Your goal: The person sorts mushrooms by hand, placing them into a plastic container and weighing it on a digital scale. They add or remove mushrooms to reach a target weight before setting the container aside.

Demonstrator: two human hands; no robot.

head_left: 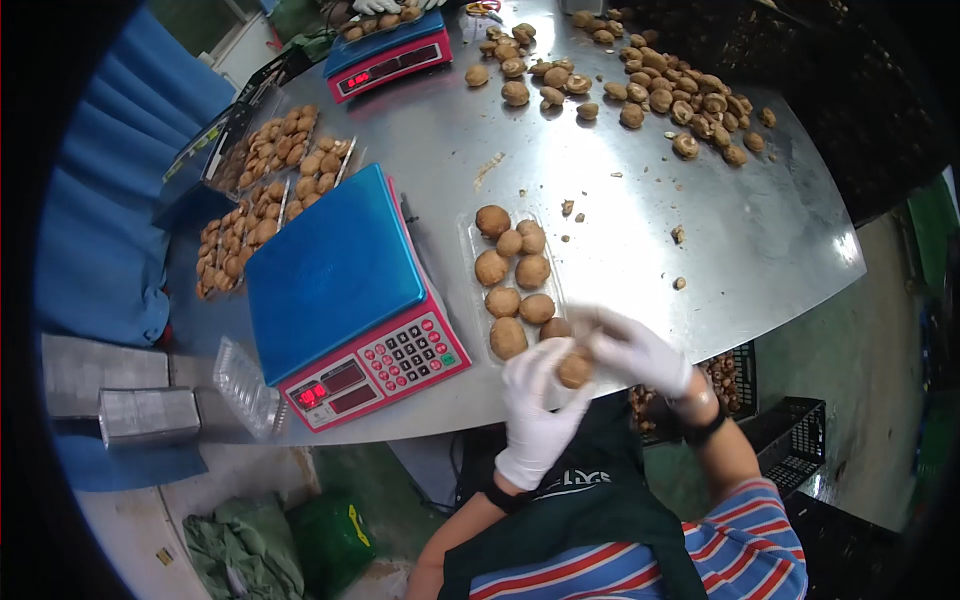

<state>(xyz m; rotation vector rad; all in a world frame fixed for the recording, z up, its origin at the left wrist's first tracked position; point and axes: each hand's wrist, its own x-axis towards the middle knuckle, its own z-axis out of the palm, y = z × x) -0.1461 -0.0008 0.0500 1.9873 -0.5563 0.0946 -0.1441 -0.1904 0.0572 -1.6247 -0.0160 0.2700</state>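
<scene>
1. Holding a brown mushroom [575, 369] at the lower centre of the frame, the white-gloved left hand [538, 405] curls its fingers around it from below, so the cap stays up and in view.
2. The gloved right hand [635, 350] meets the same mushroom from the right. It is smeared by motion, and I cannot tell how far its fingers close.
3. Just above the hands, a clear tray [469, 240] lies lengthwise on the steel desk [740, 240]. It is nearly full of mushrooms in two loose rows, and its near end is touching or just beside the held one.
4. To the tray's left stands a blue scale [335, 270] with its red keypad turned toward the person, probably so the display reads easily.
5. Further left, filled trays [265, 175] sit in a cluster, and a stack of empty trays [245, 385] lies at the desk's near edge within the left hand's reach.
6. In the upper right, loose mushrooms [665, 95] are spread over the desk.
7. At the top edge, another person's gloved hands [378, 6] rest over a second scale [388, 52].
</scene>
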